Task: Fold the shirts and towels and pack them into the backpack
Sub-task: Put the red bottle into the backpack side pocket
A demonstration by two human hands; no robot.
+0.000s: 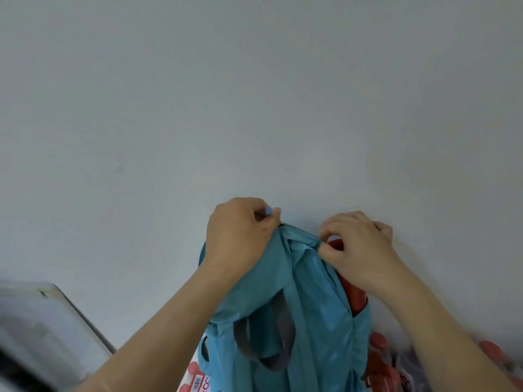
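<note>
Teal fabric backpack (297, 306) (upright): left hand (240, 239) grips its top; right hand (356, 247) pinches the top edge.

You are facing a plain pale wall (254, 94), which is filling most of your view under soft, even light. A blurred white, dark-edged surface (42, 321) is sitting at lower left.

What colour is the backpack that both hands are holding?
The backpack is teal, with grey straps; the head view shows it best.
</note>
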